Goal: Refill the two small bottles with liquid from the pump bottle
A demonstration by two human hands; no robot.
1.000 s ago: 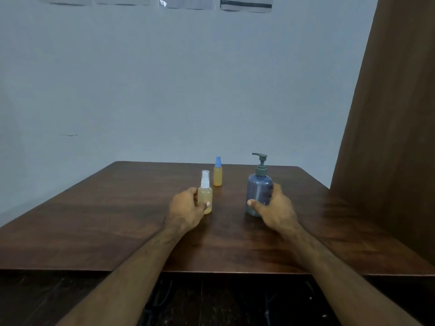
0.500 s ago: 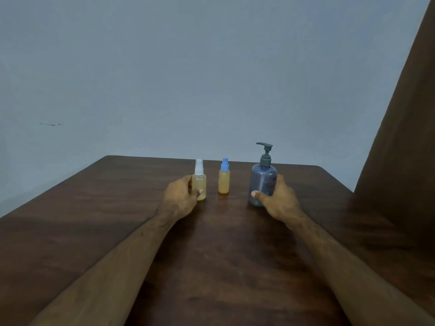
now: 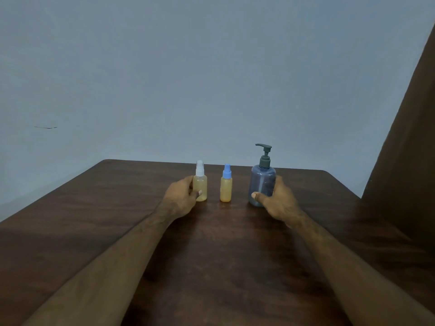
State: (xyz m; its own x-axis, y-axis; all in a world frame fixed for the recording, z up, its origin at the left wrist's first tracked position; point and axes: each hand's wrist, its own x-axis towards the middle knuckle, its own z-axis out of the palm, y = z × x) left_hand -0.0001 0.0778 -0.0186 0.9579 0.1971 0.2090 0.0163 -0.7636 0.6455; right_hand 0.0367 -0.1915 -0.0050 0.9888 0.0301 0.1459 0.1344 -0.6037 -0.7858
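Head view: pump bottle (image 3: pixel 263 184) stands upright at the far middle of the table (image 3: pixel 94 220), gripped by the right hand (image 3: pixel 277 200); the left hand (image 3: pixel 181 198) grips the white-capped bottle (image 3: pixel 200 184), the blue-capped bottle (image 3: pixel 226 185) between them untouched. Judged an opening step (caps all on); next, uncap one small bottle.

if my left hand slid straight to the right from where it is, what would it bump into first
The left hand already grips the white-capped bottle; pushed right, that bottle would probably meet the blue-capped bottle first, though depth is unclear.
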